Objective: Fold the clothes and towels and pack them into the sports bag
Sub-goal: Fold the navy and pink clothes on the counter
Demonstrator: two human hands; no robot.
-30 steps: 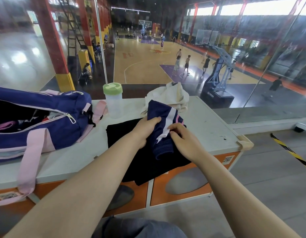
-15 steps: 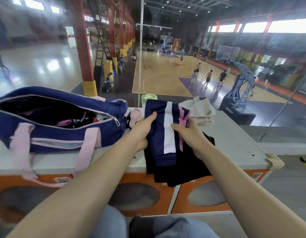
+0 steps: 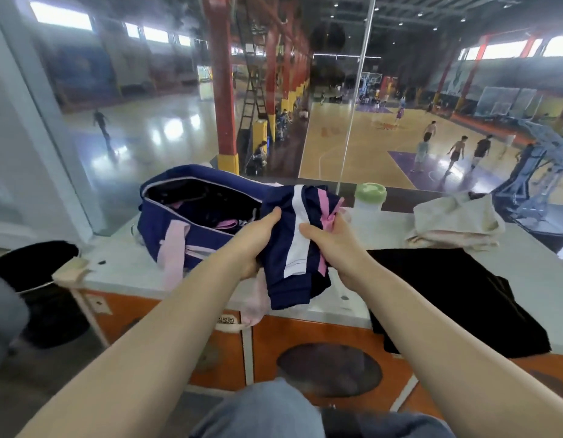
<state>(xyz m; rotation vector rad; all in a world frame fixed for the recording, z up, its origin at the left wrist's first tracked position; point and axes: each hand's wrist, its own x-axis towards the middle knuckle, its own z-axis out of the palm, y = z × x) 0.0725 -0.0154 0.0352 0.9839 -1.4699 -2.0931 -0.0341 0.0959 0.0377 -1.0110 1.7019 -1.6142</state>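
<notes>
Legible text: none; one small label (image 3: 226,319), lower centre of frame, on the orange cabinet front (image 3: 305,336) below the tabletop edge, dark marks on it too blurred to read

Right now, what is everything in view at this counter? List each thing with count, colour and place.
Sports bag: one, navy with pink straps, unzipped, counter's left.
Folded garment: one, navy with white and pink stripes, held beside the bag's opening.
Black garment: one, spread on counter's right, hanging over its edge.
Towel: one, cream, bunched, far right.
Bottle: one, green lid, behind the garment.
Counter: one, white top, orange front.
Left hand, right hand: both gripping the folded garment.
</notes>
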